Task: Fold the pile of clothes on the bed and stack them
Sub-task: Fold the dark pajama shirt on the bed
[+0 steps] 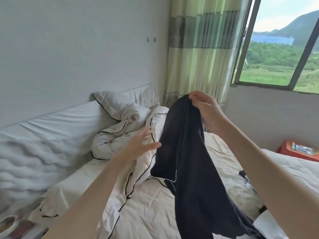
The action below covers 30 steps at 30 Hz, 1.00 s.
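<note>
In the middle of the frame, a dark garment (183, 152) is hanging lengthwise, its long axis running from a pinched top edge at centre down to the lower right, where its tail is trailing out of view over the bed (151, 204). The right hand (205, 107) is holding that top edge high, thumb and fingers pinching the cloth, so the whole weight is hanging from this one point. The left hand (139, 142) is reaching in from the lower left with fingers spread and holding nothing; its fingertips are just at the garment's left edge, about halfway down, though whether they are actually touching the cloth is hard to tell. So the free side edge is lying nearest the left hand, and I judge taking hold there to be the next step in spreading the piece flat. Behind, a white quilt (120, 135) is lying bunched against the wall, and more dark clothing (245, 175) seems to be waiting at the right edge.
</note>
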Each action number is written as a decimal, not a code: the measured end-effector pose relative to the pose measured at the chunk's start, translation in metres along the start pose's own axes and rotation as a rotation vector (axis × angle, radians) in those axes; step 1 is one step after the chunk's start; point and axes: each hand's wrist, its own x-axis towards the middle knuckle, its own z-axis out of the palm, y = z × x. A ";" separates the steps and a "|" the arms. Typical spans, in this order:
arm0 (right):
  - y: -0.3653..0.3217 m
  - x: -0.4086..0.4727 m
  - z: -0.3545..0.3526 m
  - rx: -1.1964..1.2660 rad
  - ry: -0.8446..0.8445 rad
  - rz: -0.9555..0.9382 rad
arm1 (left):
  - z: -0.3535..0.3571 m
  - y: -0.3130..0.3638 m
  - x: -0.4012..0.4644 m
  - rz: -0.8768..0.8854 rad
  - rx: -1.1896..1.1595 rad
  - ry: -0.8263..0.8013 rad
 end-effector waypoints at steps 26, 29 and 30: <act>-0.005 0.025 0.030 -0.194 -0.006 -0.027 | -0.091 0.094 -0.023 0.108 -0.395 0.217; 0.003 0.022 0.036 -0.274 -0.027 -0.037 | -0.093 0.097 -0.024 0.094 -0.364 0.319; 0.007 0.020 0.037 -0.274 -0.039 -0.019 | -0.093 0.100 -0.024 0.095 -0.327 0.342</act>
